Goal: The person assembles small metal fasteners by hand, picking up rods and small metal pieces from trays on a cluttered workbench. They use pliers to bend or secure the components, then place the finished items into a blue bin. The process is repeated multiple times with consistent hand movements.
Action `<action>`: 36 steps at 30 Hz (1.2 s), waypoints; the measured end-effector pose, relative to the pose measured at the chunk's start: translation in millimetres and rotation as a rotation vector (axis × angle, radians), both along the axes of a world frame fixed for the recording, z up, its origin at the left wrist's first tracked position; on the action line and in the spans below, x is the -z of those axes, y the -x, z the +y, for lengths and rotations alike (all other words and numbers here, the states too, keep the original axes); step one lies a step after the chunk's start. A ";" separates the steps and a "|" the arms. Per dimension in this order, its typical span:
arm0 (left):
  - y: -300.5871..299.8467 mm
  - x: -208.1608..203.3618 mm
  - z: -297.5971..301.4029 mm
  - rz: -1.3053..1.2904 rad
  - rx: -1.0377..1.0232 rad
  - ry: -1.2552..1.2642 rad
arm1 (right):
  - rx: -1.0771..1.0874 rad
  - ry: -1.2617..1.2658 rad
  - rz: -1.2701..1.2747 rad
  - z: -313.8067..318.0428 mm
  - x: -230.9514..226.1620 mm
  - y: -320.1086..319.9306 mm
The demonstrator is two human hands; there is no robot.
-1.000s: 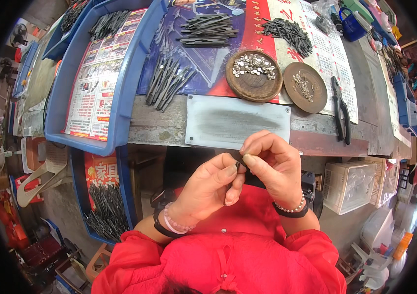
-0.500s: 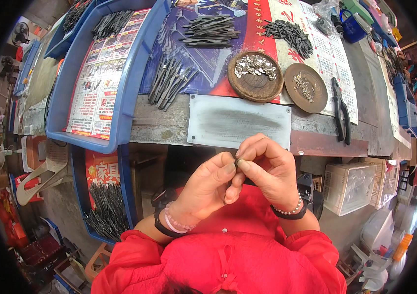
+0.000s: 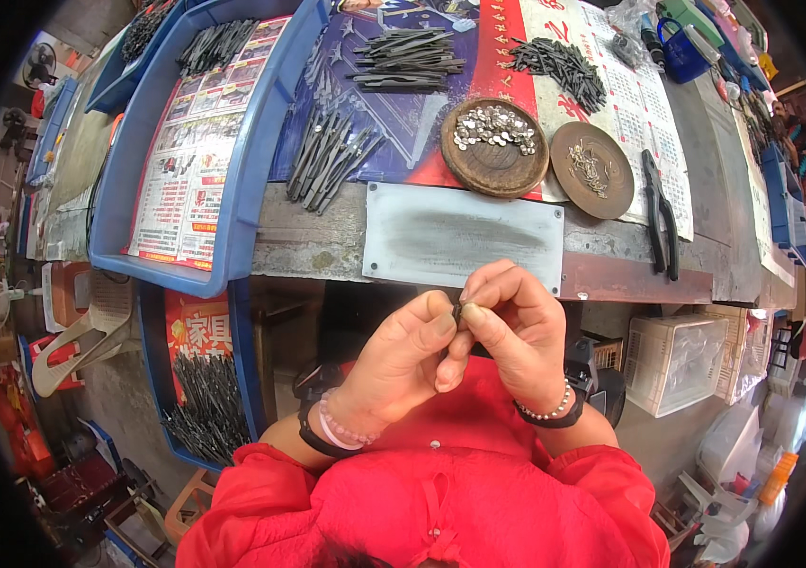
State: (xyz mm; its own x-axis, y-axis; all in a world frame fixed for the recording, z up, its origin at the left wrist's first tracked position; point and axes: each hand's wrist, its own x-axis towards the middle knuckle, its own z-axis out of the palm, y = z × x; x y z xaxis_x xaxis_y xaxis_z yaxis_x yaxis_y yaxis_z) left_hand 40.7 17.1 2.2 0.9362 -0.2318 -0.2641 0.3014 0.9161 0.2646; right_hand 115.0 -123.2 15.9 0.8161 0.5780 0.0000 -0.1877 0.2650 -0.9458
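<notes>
My left hand point(image 3: 392, 360) and my right hand point(image 3: 522, 331) meet in front of the bench edge, fingertips pinched together. Between them is a small dark metal piece point(image 3: 457, 312), mostly covered by the fingers, so its full shape is hidden. Just beyond the hands lies a white plate point(image 3: 403, 222) with a dark smudged middle, screwed to the bench. Farther off, a round wooden dish point(image 3: 460, 170) holds small shiny discs point(image 3: 493, 130). Beside it a brown dish point(image 3: 619, 194) holds small brass-coloured pins point(image 3: 588, 170).
Black-handled pliers point(image 3: 659, 218) lie at the right. Dark metal strips point(image 3: 332, 161) are fanned out at the left, with a stack of strips point(image 3: 410, 62) and a pile of short pieces point(image 3: 559, 68) behind. A blue tray point(image 3: 244, 204) and a lower blue bin point(image 3: 256, 379) stand left.
My right hand and wrist have shifted very slightly left, with the fingertips still pinched against the left hand's. Everything on the bench lies as before.
</notes>
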 end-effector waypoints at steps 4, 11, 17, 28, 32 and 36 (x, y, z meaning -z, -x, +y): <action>-0.6 -0.9 -0.7 -0.025 -0.017 0.005 | 0.066 -0.001 -0.031 2.5 2.9 3.4; 0.4 -5.0 -3.2 0.034 -0.043 -0.092 | 0.188 0.092 -0.187 6.6 4.6 13.9; 1.0 -6.0 -3.3 0.003 -0.055 -0.123 | 0.245 0.165 -0.383 7.1 2.3 14.6; 5.0 -8.9 0.6 -0.036 -0.071 -0.141 | 0.150 0.141 -0.205 4.5 -0.9 18.7; 5.3 -9.2 0.6 0.000 -0.057 -0.210 | 0.084 0.114 -0.174 1.9 -1.8 15.3; 5.3 -9.3 0.6 0.017 -0.048 -0.200 | 0.095 0.153 -0.237 2.2 -1.5 15.8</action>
State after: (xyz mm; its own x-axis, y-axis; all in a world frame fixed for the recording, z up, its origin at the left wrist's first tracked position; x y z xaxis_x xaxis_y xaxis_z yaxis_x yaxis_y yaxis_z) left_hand 35.4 17.7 11.5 0.9399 -0.1285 -0.3164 0.2647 0.8594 0.4374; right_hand 99.2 -121.0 17.4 0.8542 0.5069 0.1159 0.0620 0.1220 -0.9906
